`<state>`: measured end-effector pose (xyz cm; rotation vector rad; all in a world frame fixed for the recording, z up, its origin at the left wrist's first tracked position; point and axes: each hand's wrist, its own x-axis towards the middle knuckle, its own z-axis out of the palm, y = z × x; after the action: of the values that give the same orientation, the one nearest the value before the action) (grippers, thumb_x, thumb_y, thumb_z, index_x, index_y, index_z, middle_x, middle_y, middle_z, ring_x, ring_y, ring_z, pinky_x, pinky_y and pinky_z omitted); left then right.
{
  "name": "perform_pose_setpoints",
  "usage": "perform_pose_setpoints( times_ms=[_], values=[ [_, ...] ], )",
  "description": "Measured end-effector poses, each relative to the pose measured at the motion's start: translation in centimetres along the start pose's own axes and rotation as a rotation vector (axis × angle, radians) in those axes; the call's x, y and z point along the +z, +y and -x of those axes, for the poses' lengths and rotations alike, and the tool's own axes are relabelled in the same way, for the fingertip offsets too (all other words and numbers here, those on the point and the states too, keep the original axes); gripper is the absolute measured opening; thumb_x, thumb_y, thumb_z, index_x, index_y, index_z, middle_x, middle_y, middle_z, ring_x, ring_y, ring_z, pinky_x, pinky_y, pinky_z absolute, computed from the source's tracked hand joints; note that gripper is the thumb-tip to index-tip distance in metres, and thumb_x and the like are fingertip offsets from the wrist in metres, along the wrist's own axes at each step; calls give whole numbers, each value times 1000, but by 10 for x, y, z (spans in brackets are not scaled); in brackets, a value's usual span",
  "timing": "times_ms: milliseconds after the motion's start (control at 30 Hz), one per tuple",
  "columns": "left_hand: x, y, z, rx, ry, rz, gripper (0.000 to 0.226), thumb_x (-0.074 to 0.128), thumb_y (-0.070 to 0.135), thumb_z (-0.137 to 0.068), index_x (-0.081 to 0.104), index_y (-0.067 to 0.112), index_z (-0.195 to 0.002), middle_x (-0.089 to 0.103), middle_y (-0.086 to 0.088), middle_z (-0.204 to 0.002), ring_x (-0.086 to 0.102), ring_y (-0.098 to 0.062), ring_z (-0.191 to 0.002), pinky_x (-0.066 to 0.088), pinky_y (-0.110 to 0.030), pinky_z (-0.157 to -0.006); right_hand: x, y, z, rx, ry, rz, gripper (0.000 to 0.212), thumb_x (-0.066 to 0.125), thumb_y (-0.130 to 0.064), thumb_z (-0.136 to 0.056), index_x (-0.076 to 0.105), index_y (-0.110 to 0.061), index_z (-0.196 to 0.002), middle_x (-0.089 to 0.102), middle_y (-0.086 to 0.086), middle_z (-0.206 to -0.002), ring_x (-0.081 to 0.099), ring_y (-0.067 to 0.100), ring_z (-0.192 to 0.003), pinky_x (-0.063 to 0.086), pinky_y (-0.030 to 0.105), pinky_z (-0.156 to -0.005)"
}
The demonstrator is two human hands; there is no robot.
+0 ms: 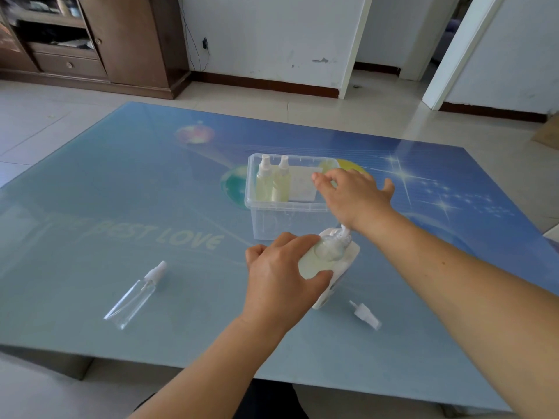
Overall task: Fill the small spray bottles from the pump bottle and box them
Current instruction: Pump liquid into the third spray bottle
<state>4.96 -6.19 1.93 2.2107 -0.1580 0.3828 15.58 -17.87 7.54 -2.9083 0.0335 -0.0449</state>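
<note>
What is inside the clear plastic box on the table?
The clear box holds two filled spray bottles, standing at its left side, and a white card-like thing beside them. The right hand covers the box's right part, so that part cannot be seen.

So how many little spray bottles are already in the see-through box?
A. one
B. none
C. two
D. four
C: two filled spray bottles stand side by side at the left end of the clear box, while a third, empty bottle lies on the table outside it.
</note>
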Motion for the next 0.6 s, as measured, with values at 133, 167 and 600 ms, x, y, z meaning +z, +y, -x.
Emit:
perform_pose_setpoints(
  times_ms=[133, 167, 600],
  values=[
    [2, -4, 2, -9, -9, 15, 38, 64, 36, -62, 67, 30, -100, 60, 11, -83, 56, -4, -75, 31, -31, -87, 7, 0, 2, 12, -14, 11, 53, 18, -56, -97, 59, -26, -107, 56, 0, -118, 39, 25, -125, 8, 59, -108],
    [3, -5, 2, -13, -13, 15, 38, 64, 36, -62, 67, 29, -99, 60, 11, -83, 56, -5, -75, 31, -31, -87, 9, 1, 1, 18, -15, 16, 53, 18, -56, -97, 59, -25, -106, 57, 0, -118, 39, 25, -124, 8, 60, -108],
    [2, -1, 2, 5, 10, 27, 38, 65, 35, -61, 67, 27, -98, 61, 10, -81, 57, -6, -73, 33, -32, -85, 1, 0, 2, -12, -1, 5, 54, 19, -59, -96, 55, -28, -121, 53, -1, -127, 35, 24, -130, 7, 58, -109]
  ],
)
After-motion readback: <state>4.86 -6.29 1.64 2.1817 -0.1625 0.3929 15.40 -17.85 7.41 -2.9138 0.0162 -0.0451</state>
